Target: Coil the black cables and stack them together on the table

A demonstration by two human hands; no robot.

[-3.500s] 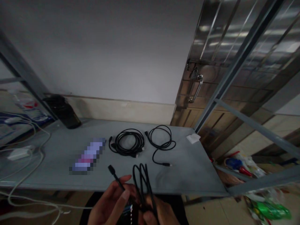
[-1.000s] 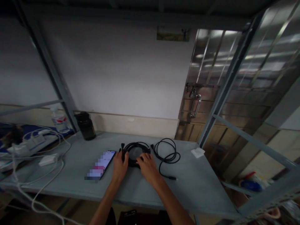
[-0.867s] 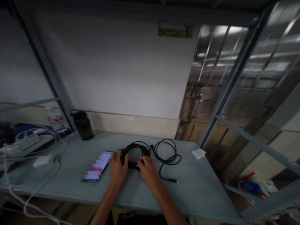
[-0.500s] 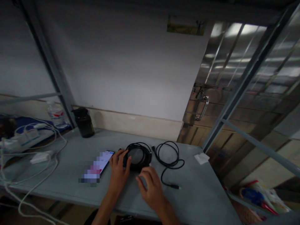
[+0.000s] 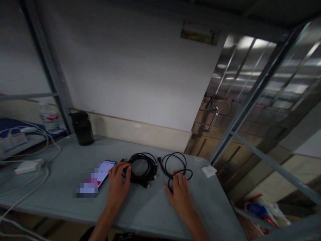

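A thick black cable coil [image 5: 152,167] lies on the grey table, with several connector ends showing at its right and front. My left hand [image 5: 118,180] rests at the coil's left side, thumb apart from the fingers, the fingertips at its edge. To the right lies a thinner, looser black cable [image 5: 186,164] in a few loops. Over the front of those loops is my right hand [image 5: 180,189], its thumb spread from the fingers and its fingertips on the cable. The hand hides the cable's front end. Both hands look open.
A lit phone [image 5: 102,172] lies left of my left hand. Behind it stands a dark bottle [image 5: 82,129]. White cords and a charger [image 5: 28,165] run along the left. A crumpled white tissue [image 5: 209,171] sits near the right edge, beside a metal bed post [image 5: 227,139].
My right hand has moved right, from the front of the coil onto the loose cable. My left hand stays by the coil's left side. The camera view has shifted slightly.
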